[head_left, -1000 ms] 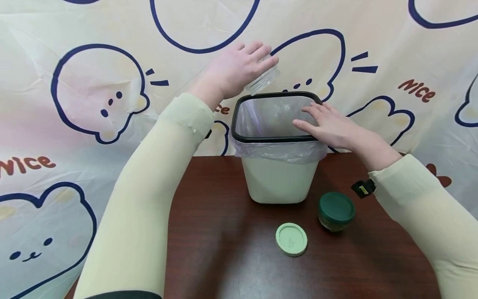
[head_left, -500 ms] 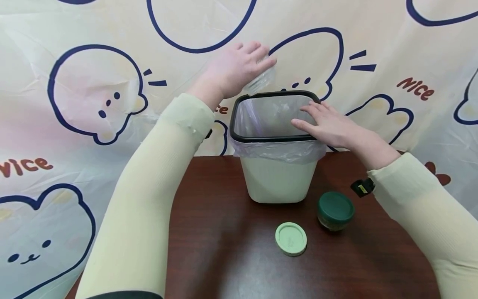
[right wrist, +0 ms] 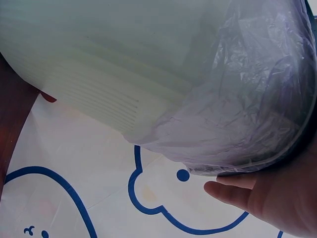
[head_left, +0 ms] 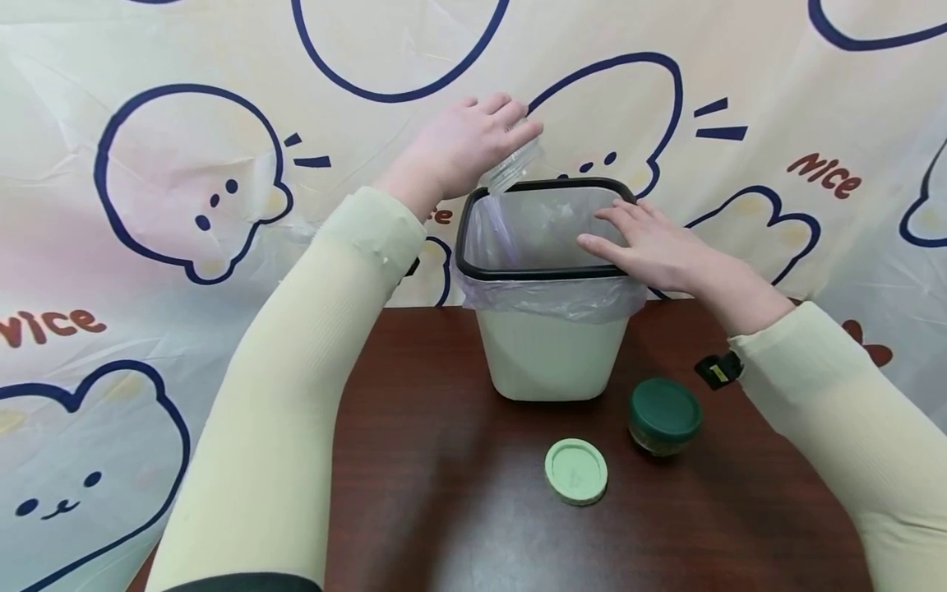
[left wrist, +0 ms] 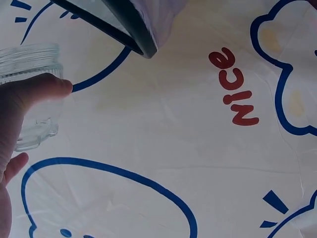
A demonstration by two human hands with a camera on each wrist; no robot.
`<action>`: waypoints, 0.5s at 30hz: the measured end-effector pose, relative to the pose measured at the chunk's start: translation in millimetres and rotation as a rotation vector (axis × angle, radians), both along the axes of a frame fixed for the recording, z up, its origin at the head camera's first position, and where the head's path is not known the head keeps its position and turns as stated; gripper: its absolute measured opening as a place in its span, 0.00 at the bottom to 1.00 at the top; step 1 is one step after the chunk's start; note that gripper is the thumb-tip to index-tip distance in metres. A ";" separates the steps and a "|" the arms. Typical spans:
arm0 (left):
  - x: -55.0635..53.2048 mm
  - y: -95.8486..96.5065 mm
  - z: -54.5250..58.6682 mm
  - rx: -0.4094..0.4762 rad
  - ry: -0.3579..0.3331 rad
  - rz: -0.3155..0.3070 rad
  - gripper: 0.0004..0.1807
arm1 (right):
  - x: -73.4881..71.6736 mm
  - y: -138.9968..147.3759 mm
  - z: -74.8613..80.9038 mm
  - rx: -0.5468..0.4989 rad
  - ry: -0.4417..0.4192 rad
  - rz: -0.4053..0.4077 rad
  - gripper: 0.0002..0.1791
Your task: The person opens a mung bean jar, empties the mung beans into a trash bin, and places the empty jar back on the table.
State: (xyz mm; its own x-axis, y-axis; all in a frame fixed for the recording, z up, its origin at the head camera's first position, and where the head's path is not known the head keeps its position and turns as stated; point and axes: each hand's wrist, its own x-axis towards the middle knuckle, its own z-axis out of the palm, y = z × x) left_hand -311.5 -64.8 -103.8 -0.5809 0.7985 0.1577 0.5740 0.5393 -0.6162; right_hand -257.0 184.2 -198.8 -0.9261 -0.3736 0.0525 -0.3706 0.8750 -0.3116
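My left hand [head_left: 473, 144] grips a clear glass jar [head_left: 510, 168] above the back left corner of a pale trash bin [head_left: 551, 353]. The jar is tilted, its threaded mouth showing in the left wrist view, where my thumb lies across the glass jar [left wrist: 42, 111]. On the bin's right rim rests my right hand [head_left: 658, 251], with thumb and forefinger reaching over the opening. Two of its fingertips [right wrist: 225, 193] show outside the rim in the right wrist view. A thin, translucent bag [head_left: 570, 298] lines the bin and folds over its black rim.
On the brown table [head_left: 444, 477], in front of the bin, lies a light green round lid [head_left: 576, 471]. A small jar with a dark green lid [head_left: 664, 415] stands right of it. A printed sheet [head_left: 370, 49] hangs close behind the bin.
My left hand and the glass jar have dipped slightly toward the bin and shifted a little left. My right hand stays on the rim.
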 end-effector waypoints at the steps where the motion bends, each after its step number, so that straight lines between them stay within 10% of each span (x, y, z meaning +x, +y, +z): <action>1: 0.5 -0.3 0.8 0.004 -0.001 0.002 0.41 | -0.1 0.3 0.1 0.000 0.000 0.001 0.49; 15: 1.0 -6.8 2.6 0.007 -0.004 0.005 0.41 | -0.7 1.4 -2.3 -0.005 0.006 0.006 0.49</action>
